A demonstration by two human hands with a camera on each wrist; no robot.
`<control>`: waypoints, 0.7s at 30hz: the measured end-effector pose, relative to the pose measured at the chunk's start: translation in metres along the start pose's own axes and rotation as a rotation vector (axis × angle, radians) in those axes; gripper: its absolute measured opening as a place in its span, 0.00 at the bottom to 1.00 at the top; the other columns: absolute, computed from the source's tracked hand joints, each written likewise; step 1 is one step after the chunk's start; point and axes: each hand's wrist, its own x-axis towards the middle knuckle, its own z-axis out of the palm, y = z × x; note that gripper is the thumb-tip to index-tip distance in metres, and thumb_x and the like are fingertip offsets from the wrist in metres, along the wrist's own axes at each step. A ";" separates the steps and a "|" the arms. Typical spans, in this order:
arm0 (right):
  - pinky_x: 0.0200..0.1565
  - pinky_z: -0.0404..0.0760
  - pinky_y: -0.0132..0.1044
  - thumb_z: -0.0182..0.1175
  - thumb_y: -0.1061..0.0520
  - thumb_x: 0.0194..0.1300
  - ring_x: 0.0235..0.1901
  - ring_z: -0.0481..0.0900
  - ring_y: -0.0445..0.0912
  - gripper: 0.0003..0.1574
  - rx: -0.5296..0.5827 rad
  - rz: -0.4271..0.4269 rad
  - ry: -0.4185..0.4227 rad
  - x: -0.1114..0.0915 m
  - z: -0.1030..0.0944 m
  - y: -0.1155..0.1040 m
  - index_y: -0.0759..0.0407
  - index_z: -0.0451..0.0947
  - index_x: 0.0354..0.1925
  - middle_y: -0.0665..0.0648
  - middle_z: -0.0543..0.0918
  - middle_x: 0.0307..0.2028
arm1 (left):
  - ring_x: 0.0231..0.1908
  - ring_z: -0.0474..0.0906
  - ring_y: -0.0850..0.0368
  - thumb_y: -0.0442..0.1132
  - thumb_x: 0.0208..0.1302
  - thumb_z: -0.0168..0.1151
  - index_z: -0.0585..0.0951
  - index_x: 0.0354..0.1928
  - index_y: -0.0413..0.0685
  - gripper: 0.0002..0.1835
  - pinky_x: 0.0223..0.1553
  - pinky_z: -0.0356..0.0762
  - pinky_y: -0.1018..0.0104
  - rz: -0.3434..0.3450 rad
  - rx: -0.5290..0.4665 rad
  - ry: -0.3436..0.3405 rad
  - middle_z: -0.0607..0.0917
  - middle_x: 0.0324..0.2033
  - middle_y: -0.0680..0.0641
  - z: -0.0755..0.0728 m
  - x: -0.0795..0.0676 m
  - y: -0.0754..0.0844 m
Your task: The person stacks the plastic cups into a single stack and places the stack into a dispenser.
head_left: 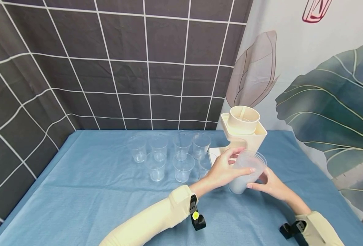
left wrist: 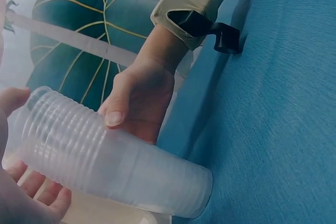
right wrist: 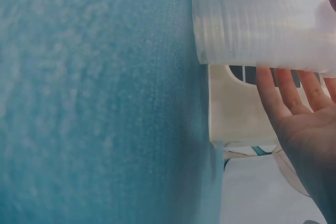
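A nested stack of clear plastic cups [head_left: 244,177] stands slightly tilted over the blue cloth, its base close to the table. My left hand [head_left: 222,167] grips the stack near the top rims, thumb on the near side and fingers beyond it. Lower down on the right, my right hand [head_left: 273,186] holds the stack with the thumb in front. In the left wrist view, the right thumb [left wrist: 115,111] lies against the ridged cup rims. Fingers of the right hand [right wrist: 310,114] reach along the stack's side in the right wrist view.
Just behind the hands is a cream plastic stand [head_left: 242,126] with a round open tube on top. Several single clear cups [head_left: 155,167] stand upright in two rows left of it. A grey grid curtain [head_left: 123,68] and a leaf-print curtain [head_left: 329,95] hang behind the table.
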 end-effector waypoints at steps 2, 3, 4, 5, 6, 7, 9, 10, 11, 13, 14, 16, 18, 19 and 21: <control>0.53 0.72 0.18 0.63 0.75 0.52 0.54 0.72 0.28 0.46 -0.002 0.003 0.001 0.000 0.000 0.000 0.69 0.56 0.67 0.36 0.70 0.57 | 0.55 0.75 0.66 0.45 0.54 0.71 0.71 0.66 0.55 0.35 0.59 0.73 0.71 -0.008 0.000 0.001 0.76 0.61 0.58 0.000 -0.001 0.000; 0.53 0.72 0.18 0.63 0.75 0.52 0.54 0.72 0.28 0.46 -0.002 0.004 0.001 0.000 0.000 0.000 0.69 0.55 0.67 0.36 0.70 0.57 | 0.55 0.75 0.66 0.45 0.54 0.71 0.71 0.66 0.55 0.35 0.59 0.73 0.71 -0.009 0.001 0.002 0.76 0.61 0.58 0.000 -0.001 0.000; 0.53 0.72 0.18 0.63 0.75 0.52 0.54 0.72 0.28 0.46 -0.002 0.005 0.002 0.000 0.000 0.000 0.69 0.55 0.67 0.36 0.70 0.57 | 0.55 0.75 0.66 0.45 0.54 0.71 0.71 0.66 0.55 0.35 0.59 0.72 0.71 -0.008 0.003 0.002 0.76 0.61 0.58 0.000 -0.001 -0.001; 0.53 0.72 0.18 0.63 0.75 0.52 0.54 0.71 0.28 0.47 -0.002 0.006 0.002 0.000 0.000 0.000 0.70 0.54 0.67 0.36 0.70 0.57 | 0.55 0.75 0.66 0.45 0.54 0.71 0.71 0.65 0.55 0.35 0.59 0.72 0.71 -0.008 0.004 0.003 0.76 0.61 0.57 0.000 -0.001 -0.001; 0.53 0.72 0.18 0.63 0.75 0.52 0.54 0.71 0.28 0.47 -0.001 0.006 0.002 0.000 0.001 0.000 0.70 0.54 0.67 0.36 0.70 0.57 | 0.55 0.75 0.66 0.45 0.54 0.71 0.71 0.65 0.54 0.35 0.59 0.73 0.71 -0.006 0.007 0.004 0.76 0.61 0.57 0.000 -0.001 -0.001; 0.54 0.72 0.18 0.63 0.75 0.52 0.55 0.71 0.28 0.47 0.000 0.006 0.002 0.000 0.001 0.000 0.70 0.54 0.67 0.36 0.70 0.57 | 0.55 0.75 0.66 0.45 0.54 0.71 0.71 0.65 0.54 0.35 0.59 0.73 0.71 -0.005 0.009 0.004 0.76 0.61 0.57 0.000 -0.001 -0.001; 0.54 0.71 0.18 0.63 0.75 0.52 0.55 0.71 0.28 0.48 0.000 0.008 0.001 0.000 0.001 0.000 0.70 0.53 0.67 0.36 0.69 0.58 | 0.55 0.75 0.66 0.45 0.54 0.71 0.71 0.65 0.53 0.35 0.58 0.73 0.71 -0.002 0.015 0.005 0.76 0.61 0.56 0.000 -0.001 -0.001; 0.54 0.71 0.18 0.63 0.75 0.52 0.55 0.71 0.27 0.48 -0.001 0.009 0.002 0.000 0.001 0.000 0.70 0.52 0.68 0.36 0.69 0.58 | 0.55 0.75 0.66 0.45 0.54 0.71 0.71 0.65 0.53 0.35 0.58 0.73 0.71 -0.001 0.019 0.005 0.76 0.61 0.56 0.000 -0.002 -0.001; 0.54 0.71 0.18 0.63 0.75 0.52 0.55 0.71 0.27 0.48 -0.002 0.010 0.002 0.000 0.001 0.000 0.70 0.52 0.68 0.36 0.69 0.58 | 0.55 0.75 0.66 0.45 0.54 0.71 0.71 0.65 0.53 0.35 0.58 0.73 0.72 0.000 0.023 0.006 0.76 0.61 0.56 -0.001 -0.003 -0.001; 0.53 0.71 0.18 0.63 0.75 0.53 0.55 0.71 0.27 0.48 -0.003 0.012 0.003 0.000 0.001 0.000 0.70 0.52 0.68 0.36 0.69 0.58 | 0.55 0.75 0.66 0.45 0.54 0.71 0.71 0.65 0.52 0.36 0.57 0.73 0.72 0.006 0.029 0.007 0.76 0.61 0.57 -0.001 -0.003 -0.001; 0.53 0.72 0.18 0.63 0.75 0.53 0.55 0.71 0.27 0.48 -0.004 0.012 0.004 0.000 0.001 0.000 0.70 0.52 0.68 0.36 0.69 0.57 | 0.55 0.75 0.66 0.45 0.54 0.71 0.71 0.65 0.52 0.36 0.57 0.73 0.73 0.008 0.033 0.008 0.76 0.61 0.57 -0.001 -0.003 -0.001; 0.53 0.72 0.18 0.64 0.75 0.52 0.54 0.71 0.27 0.48 -0.005 0.010 0.006 0.000 0.001 0.000 0.70 0.53 0.67 0.36 0.69 0.57 | 0.55 0.75 0.66 0.45 0.54 0.71 0.71 0.65 0.52 0.35 0.57 0.73 0.73 0.013 0.038 0.009 0.76 0.61 0.56 -0.001 -0.004 -0.001; 0.53 0.71 0.18 0.64 0.75 0.53 0.55 0.71 0.27 0.47 -0.007 0.010 0.006 0.000 0.001 0.000 0.70 0.53 0.67 0.36 0.69 0.57 | 0.54 0.75 0.66 0.45 0.54 0.71 0.71 0.65 0.52 0.35 0.56 0.74 0.73 0.016 0.044 0.012 0.76 0.61 0.55 -0.001 -0.003 -0.001; 0.53 0.71 0.18 0.64 0.75 0.52 0.55 0.71 0.27 0.47 -0.007 0.008 0.007 0.000 0.001 0.000 0.70 0.53 0.67 0.36 0.69 0.57 | 0.54 0.75 0.66 0.45 0.54 0.72 0.71 0.65 0.53 0.35 0.56 0.74 0.73 0.016 0.046 0.014 0.77 0.61 0.55 0.000 -0.003 -0.001; 0.54 0.71 0.18 0.64 0.75 0.52 0.55 0.71 0.27 0.48 -0.005 0.007 0.007 0.000 0.001 0.000 0.70 0.53 0.67 0.36 0.69 0.57 | 0.54 0.75 0.66 0.45 0.53 0.72 0.72 0.64 0.53 0.35 0.56 0.74 0.73 0.013 0.050 0.018 0.77 0.60 0.54 0.000 -0.003 -0.001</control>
